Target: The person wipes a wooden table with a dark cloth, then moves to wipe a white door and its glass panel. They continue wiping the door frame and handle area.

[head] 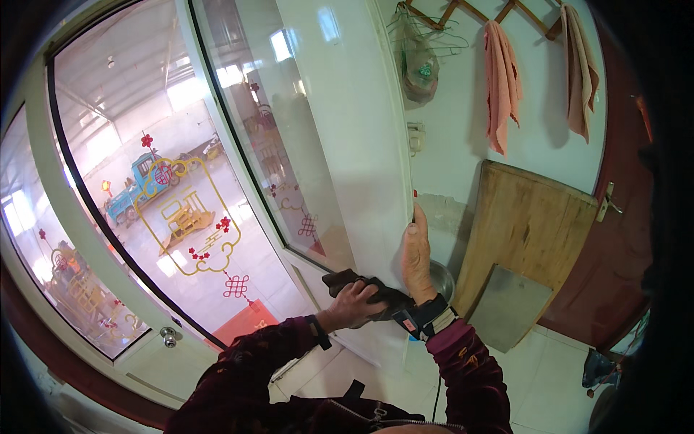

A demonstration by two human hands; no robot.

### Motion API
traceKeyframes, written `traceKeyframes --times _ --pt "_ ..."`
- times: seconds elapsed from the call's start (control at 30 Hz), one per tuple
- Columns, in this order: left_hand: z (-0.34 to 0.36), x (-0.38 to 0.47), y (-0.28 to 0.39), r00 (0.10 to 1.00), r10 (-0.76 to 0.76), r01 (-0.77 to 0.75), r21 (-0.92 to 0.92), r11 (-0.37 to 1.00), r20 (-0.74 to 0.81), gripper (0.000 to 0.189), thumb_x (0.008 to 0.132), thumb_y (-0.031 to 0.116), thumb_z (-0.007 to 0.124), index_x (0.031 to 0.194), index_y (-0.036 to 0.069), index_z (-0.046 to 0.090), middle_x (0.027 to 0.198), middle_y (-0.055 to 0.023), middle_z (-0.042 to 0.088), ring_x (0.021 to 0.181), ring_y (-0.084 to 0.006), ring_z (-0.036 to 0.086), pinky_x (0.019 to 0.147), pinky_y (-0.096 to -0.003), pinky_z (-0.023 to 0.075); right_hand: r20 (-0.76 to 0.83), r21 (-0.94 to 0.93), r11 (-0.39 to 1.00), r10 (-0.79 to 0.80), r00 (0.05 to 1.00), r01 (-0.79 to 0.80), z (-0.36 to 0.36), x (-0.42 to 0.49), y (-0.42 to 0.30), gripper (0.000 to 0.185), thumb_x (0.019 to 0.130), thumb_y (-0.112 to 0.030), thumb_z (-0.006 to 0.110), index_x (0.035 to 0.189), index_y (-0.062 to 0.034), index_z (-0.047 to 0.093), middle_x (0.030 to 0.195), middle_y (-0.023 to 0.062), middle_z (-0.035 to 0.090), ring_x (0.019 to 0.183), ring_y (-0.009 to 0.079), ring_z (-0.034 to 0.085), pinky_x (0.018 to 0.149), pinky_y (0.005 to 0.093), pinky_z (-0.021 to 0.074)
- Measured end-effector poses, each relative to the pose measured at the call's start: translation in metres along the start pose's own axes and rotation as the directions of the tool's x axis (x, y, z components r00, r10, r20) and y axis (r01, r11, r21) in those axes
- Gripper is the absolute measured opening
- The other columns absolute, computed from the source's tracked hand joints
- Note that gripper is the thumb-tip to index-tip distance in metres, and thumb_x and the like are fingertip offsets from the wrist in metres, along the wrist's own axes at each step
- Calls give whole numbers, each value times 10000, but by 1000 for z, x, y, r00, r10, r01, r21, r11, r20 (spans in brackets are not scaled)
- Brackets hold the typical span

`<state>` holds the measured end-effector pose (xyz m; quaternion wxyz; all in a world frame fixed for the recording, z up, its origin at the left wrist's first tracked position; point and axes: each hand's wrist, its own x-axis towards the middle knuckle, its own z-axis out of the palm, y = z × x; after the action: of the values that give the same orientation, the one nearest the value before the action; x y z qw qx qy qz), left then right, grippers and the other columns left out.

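Observation:
A white cabinet or door panel stands before me, glossy enough to mirror the window. My left hand presses a dark, crumpled cloth on the lower part of this panel, its fingers closed over the fabric. At the panel's right edge is my right hand, thumb up along the edge and the other fingers hidden behind it. The cloth reaches from under the left hand towards the right wrist, which wears a dark band.
A glazed door with a round metal knob is at the left. Right of the panel, a large wooden board and a smaller grey board lean at the wall. Pink towels hang above. Behind the panel, a metal basin shows partly.

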<state>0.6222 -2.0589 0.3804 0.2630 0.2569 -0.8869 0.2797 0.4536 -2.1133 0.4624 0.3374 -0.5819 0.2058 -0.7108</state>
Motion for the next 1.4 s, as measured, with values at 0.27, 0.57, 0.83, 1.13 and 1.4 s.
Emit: traceKeyframes --times 0.27,0.57,0.83,1.13,1.4 --pt "-57 45 -52 940 -245 226 -105 968 -238 450 596 109 746 1034 167 656 949 -97 539 929 -304 546 761 -433 454 17 -18 1000 -24 1000 24 0 -1 -1 676 952 -469 387 1373 59 344 1270 183 481 1155 264 460 1019 334 329" --pt "-188 181 -142 729 -291 293 -102 951 -620 389 678 97 690 1064 115 646 977 -112 564 922 -284 574 826 -355 466 37 10 1000 23 999 -23 -1 -3 -4 710 953 -496 396 1392 58 319 1321 187 451 1194 256 445 1028 333 322" --pt "-165 169 -123 723 -191 276 25 961 -664 339 660 61 672 997 72 630 930 -120 564 914 -320 552 812 -376 449 38 -23 998 58 998 -57 4 -9 -10 709 956 -473 402 1403 67 294 1326 185 452 1193 244 450 1024 320 333" --pt "-12 24 14 917 -376 397 -211 893 131 489 569 119 761 1026 188 599 971 -98 443 988 -337 510 743 -412 501 38 -63 998 -14 999 17 -2 -2 -3 681 969 -466 374 1413 44 297 1397 225 384 1289 311 389 1078 359 280" --pt "10 1 41 709 -628 678 -555 482 320 398 666 124 734 1039 78 600 981 -127 530 966 -327 555 836 -382 481 100 -387 921 76 992 -32 -56 -101 -15 694 832 -228 637 1368 90 331 1359 274 382 1274 397 370 1082 421 276"
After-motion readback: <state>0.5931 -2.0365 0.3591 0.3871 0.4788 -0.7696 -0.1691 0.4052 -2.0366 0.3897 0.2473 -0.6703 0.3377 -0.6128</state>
